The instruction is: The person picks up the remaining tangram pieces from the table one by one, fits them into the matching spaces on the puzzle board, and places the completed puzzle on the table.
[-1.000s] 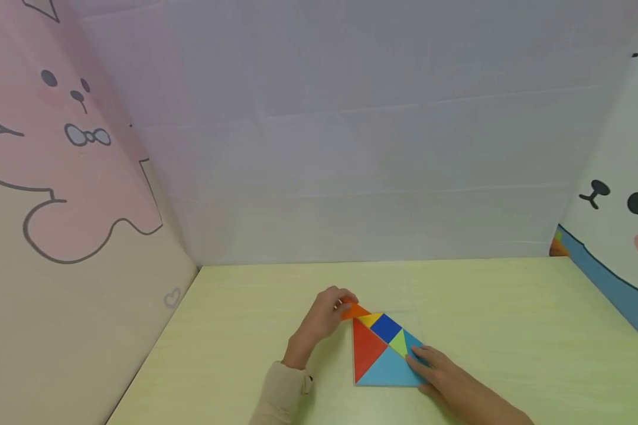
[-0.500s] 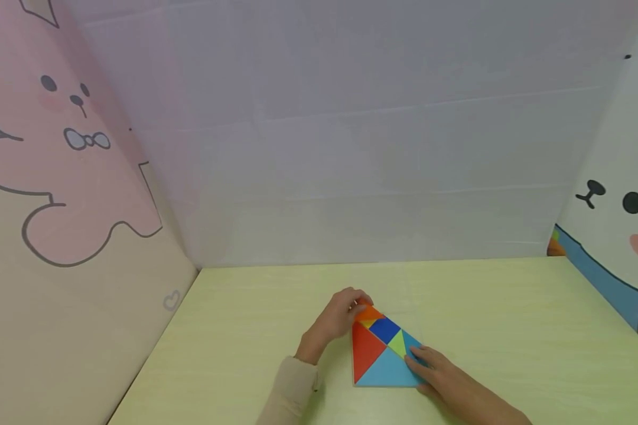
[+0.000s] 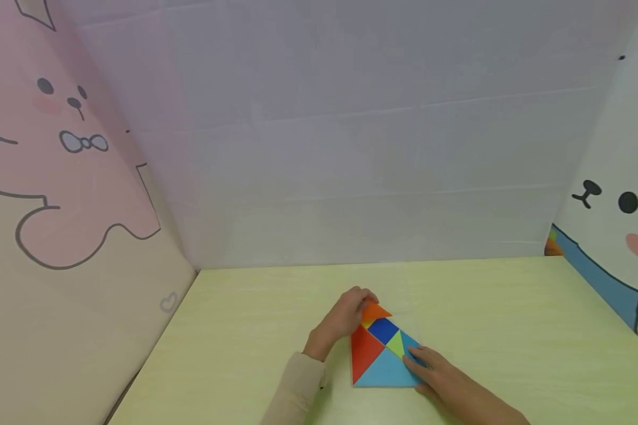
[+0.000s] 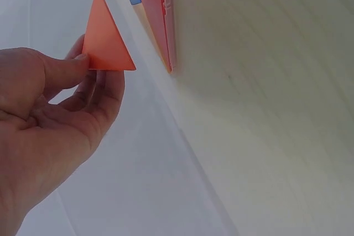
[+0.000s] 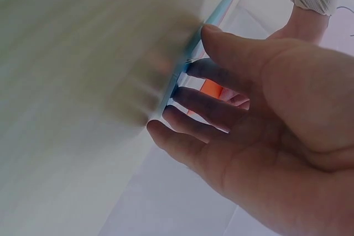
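My left hand (image 3: 345, 314) pinches an orange triangular tangram piece (image 4: 105, 40) between thumb and fingers. In the head view the orange piece is over the far left part of the tangram, partly covering a yellow piece (image 3: 367, 323). A large red triangle (image 3: 364, 354), a large light blue triangle (image 3: 389, 372), a dark blue square (image 3: 384, 330), a green triangle (image 3: 396, 343) and a smaller blue triangle (image 3: 410, 339) lie together flat. My right hand (image 3: 436, 372) rests at the tangram's right side, fingers fairly straight and touching it; they hide its right corner.
The tangram lies on a pale yellow-green table (image 3: 244, 330). A whitish sheet (image 3: 351, 177) hangs behind its far edge. Printed side panels, one with a pink animal (image 3: 74, 189) and one with a white animal (image 3: 611, 236), stand left and right.
My left hand has moved right with the orange triangle, from beside the tangram's upper left corner to over the yellow piece. The right hand has stayed nearly still.
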